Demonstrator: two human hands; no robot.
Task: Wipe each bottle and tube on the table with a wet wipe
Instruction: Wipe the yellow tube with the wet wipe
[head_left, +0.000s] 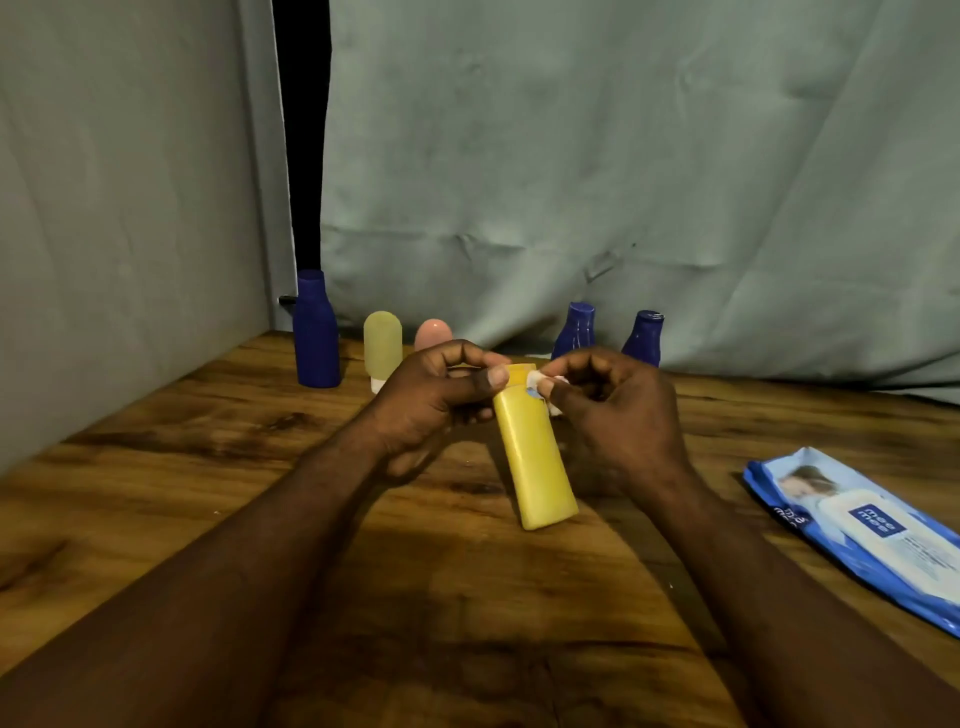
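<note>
A yellow bottle (532, 457) is held tilted above the wooden table (208, 467), its base toward me. My left hand (441, 395) grips its upper end near the cap. My right hand (613, 410) pinches a small white wet wipe (545, 383) against the bottle's top. Behind stand a tall blue bottle (315, 332), a pale yellow tube (382, 345), a pink tube (432, 335) partly hidden by my left hand, and two smaller blue bottles (574, 330) (644, 338).
A blue pack of wet wipes (857, 525) lies flat at the table's right edge. A grey cloth backdrop (623, 182) hangs behind the table, and a grey wall (104, 234) closes off the left side.
</note>
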